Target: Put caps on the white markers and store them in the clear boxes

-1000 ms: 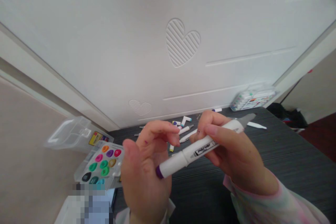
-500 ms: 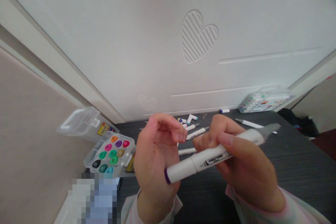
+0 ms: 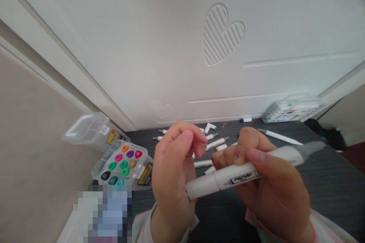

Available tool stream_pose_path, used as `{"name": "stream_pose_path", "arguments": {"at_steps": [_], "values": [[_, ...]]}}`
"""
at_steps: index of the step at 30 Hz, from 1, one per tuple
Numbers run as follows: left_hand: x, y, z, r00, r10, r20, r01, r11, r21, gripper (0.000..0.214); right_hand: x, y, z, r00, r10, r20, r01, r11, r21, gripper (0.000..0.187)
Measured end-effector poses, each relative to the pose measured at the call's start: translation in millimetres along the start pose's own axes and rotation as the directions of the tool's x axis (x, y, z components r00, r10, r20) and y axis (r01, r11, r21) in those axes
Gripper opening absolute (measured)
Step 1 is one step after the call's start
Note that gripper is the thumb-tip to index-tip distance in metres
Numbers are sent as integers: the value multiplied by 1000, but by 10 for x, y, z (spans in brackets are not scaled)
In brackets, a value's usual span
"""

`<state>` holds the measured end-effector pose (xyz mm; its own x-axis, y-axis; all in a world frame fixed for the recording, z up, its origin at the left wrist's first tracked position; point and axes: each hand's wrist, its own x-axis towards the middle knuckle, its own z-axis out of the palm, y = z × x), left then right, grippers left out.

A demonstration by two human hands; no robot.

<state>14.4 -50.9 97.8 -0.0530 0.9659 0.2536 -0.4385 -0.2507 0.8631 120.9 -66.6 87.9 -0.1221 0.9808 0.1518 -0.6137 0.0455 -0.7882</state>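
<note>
A white marker [image 3: 236, 176] with black lettering on its barrel lies slanted across my right hand [image 3: 265, 182]. That hand is closed around it, thumb on top of the barrel. The marker's grey tapered tip [image 3: 312, 150] points right, uncapped and blurred. Its other end presses against the palm of my left hand [image 3: 173, 171], which hides the end's colour. My left hand is loosely cupped, its fingers bent and the thumb raised, gripping nothing that I can see. Behind both hands, several white markers [image 3: 216, 143] with grey tips lie scattered on the dark table [image 3: 322, 186].
An opened clear case [image 3: 97, 171] at left holds several markers with coloured, numbered ends. A second clear case [image 3: 291, 110] of markers leans at the back right. One marker [image 3: 281, 136] and a blue-ended cap [image 3: 245, 120] lie nearby. A white panel [image 3: 171, 45] with heart shapes rises behind.
The marker's purple end has gone from view against my left palm. My left thumb has come up over the bent fingers. Both hands sit slightly farther right, as my view has shifted.
</note>
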Motion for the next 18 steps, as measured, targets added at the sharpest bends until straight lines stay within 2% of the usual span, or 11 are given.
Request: {"name": "stream_pose_path", "arguments": {"at_steps": [18], "values": [[-43,-13,38,994,-82,69,86,995,-53,24,27,-48,47,1000,-18,-24,19,1000,24,26]]}}
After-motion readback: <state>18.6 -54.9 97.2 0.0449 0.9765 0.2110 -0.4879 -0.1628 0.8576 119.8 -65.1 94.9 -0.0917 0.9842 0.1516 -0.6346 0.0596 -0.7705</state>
